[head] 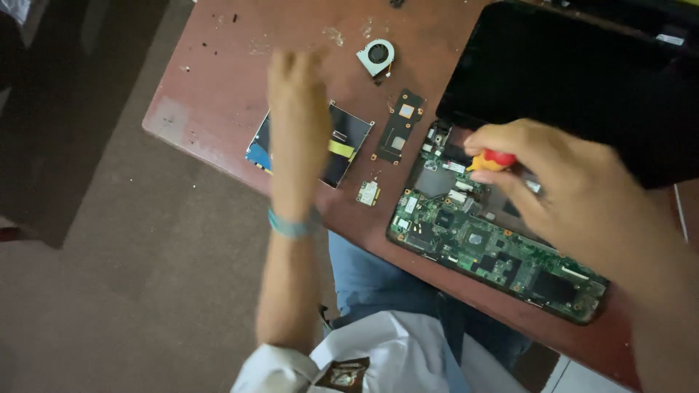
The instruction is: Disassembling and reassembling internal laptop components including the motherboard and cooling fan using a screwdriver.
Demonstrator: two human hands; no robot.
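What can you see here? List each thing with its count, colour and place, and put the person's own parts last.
table: one, reddish brown, under everything
circuit board: one, green, right of centre
laptop lid: one, black, top right
fan: one, pale grey, top centre
metal plate: one, dark, below the fan
drive: one, black, beneath the left hand
small card: one, pale green, near table edge
screwdriver: one, red and yellow handle, in right hand
wristband: one, blue, left wrist
left hand: raised, blurred
right hand: gripping

Right hand (575,182) grips screwdriver (492,160) over motherboard (495,251).
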